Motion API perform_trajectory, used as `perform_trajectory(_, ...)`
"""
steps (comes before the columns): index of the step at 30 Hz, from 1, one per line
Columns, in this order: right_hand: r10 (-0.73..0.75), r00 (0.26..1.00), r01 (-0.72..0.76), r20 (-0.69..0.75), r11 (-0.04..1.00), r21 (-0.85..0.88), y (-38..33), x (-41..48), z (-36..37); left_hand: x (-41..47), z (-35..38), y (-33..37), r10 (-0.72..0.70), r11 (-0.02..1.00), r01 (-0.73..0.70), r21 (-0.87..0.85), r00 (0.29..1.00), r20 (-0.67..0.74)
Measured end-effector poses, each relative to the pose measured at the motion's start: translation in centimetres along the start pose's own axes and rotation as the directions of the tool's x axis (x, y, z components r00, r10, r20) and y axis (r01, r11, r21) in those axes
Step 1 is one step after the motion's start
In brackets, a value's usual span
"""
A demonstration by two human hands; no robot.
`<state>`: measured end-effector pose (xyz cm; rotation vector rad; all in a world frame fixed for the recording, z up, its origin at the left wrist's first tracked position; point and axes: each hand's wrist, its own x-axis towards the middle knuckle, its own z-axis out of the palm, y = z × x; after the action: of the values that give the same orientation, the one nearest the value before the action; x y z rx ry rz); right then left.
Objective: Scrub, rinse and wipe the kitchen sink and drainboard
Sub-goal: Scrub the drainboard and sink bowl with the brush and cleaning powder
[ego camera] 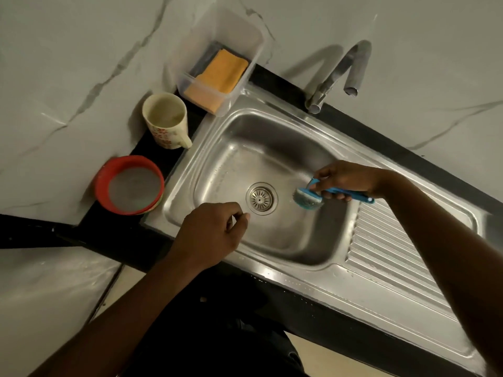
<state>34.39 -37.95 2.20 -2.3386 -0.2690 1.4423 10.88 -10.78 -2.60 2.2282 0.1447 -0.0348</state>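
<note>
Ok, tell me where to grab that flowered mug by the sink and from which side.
Take the mug by its handle, coming from the sink side. It stands upright on the black counter, and the handle sticks out toward the sink, nearest the free left hand; the right hand holds the brush.

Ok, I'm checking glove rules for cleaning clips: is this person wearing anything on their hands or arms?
No. The left hand and right hand are both ungloved, and both forearms are bare: no sleeves, watch or bracelet in view.
</note>
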Motion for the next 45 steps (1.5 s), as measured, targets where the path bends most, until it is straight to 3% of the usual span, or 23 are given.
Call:
perform_trajectory(3,0.091,0.991,-0.113,-0.102,0.967,-0.229,2.4,0.5,-0.5,1.1,0.9,0.7,0.025,1.000,-0.025,0.001,1.000,0.018)
perform_trajectory(6,0.051,0.972,-0.193,-0.229,0.733,-0.652,3.6,1.4,0.4,1.6,1.5,1.2,0.041,0.999,-0.041,0.005,0.999,0.018)
perform_trajectory(9,0.081,0.952,-0.283,-0.296,0.601,-0.747,3.3,1.6,3.3,1.9,2.1,1.5,0.028,1.000,-0.028,0.008,0.999,0.017)
perform_trajectory(11,0.111,0.971,-0.236,-0.211,0.556,-0.797,3.0,2.3,6.1,1.9,2.4,1.5,0.031,0.999,-0.031,0.010,0.999,0.017)
perform_trajectory(13,0.173,0.985,-0.110,-0.012,0.569,-0.815,2.7,3.2,8.7,1.9,2.6,1.5,0.023,1.000,-0.023,0.017,1.000,0.019)
perform_trajectory(16,0.321,0.940,-0.093,0.111,0.556,-0.826,2.1,4.3,9.8,1.6,2.9,1.2,0.010,1.000,-0.010,0.018,1.000,0.019)
perform_trajectory(18,0.288,0.958,-0.161,-0.012,0.499,-0.851,2.1,5.3,8.2,1.5,3.1,1.0,-0.003,1.000,0.003,0.022,0.999,0.034)
perform_trajectory(21,0.082,0.936,-0.346,-0.342,0.391,-0.853,2.1,6.5,4.6,1.1,3.1,0.8,-0.029,0.999,0.028,0.024,0.999,0.039)
perform_trajectory(24,-0.093,0.905,-0.372,-0.415,0.302,-0.878,2.4,6.2,2.8,0.8,3.3,0.6,-0.048,0.999,0.048,0.020,0.998,0.029)
perform_trajectory(27,0.012,0.939,-0.311,-0.343,0.453,-0.836,3.3,5.9,5.5,0.6,3.7,0.6,-0.068,0.998,0.068,0.016,0.997,0.036)
perform_trajectory(29,0.205,0.966,-0.250,-0.155,0.604,-0.756,3.6,6.5,8.4,0.5,4.2,1.0,-0.071,0.997,0.070,0.023,0.996,0.045)
perform_trajectory(30,0.324,0.946,-0.233,-0.014,0.651,-0.722,3.6,7.0,9.6,0.5,4.3,1.1,-0.071,0.997,0.070,0.022,0.996,0.048)
perform_trajectory(32,0.542,0.816,-0.289,0.201,0.683,-0.671,3.8,8.2,10.6,0.4,4.5,1.3,-0.070,0.997,0.069,0.026,0.996,0.048)
perform_trajectory(34,0.632,0.726,-0.322,0.273,0.662,-0.676,3.6,8.7,9.4,0.4,4.5,1.3,-0.072,0.997,0.070,0.032,0.996,0.055)
perform_trajectory(36,0.666,0.703,-0.327,0.251,0.615,-0.717,3.6,9.2,7.2,0.3,4.5,1.2,-0.083,0.996,0.081,0.026,0.994,0.072)
perform_trajectory(37,0.637,0.748,-0.332,0.187,0.603,-0.725,3.4,9.4,6.0,0.3,4.5,1.2,-0.088,0.996,0.087,0.020,0.993,0.076)
perform_trajectory(39,0.406,0.910,-0.321,-0.078,0.575,-0.753,3.2,9.6,4.5,0.2,4.6,1.3,-0.086,0.996,0.085,0.013,0.993,0.083)
perform_trajectory(41,0.160,0.934,-0.356,-0.320,0.495,-0.792,3.6,9.8,4.3,0.2,4.6,1.3,-0.078,0.997,0.077,0.008,0.993,0.087)
perform_trajectory(43,0.037,0.927,-0.349,-0.373,0.448,-0.823,4.3,10.0,5.0,0.2,4.7,1.1,-0.073,0.997,0.073,0.002,0.994,0.083)
perform_trajectory(45,0.038,0.947,-0.297,-0.318,0.474,-0.829,5.3,10.3,6.2,0.2,4.7,0.8,-0.075,0.997,0.075,0.003,0.994,0.074)
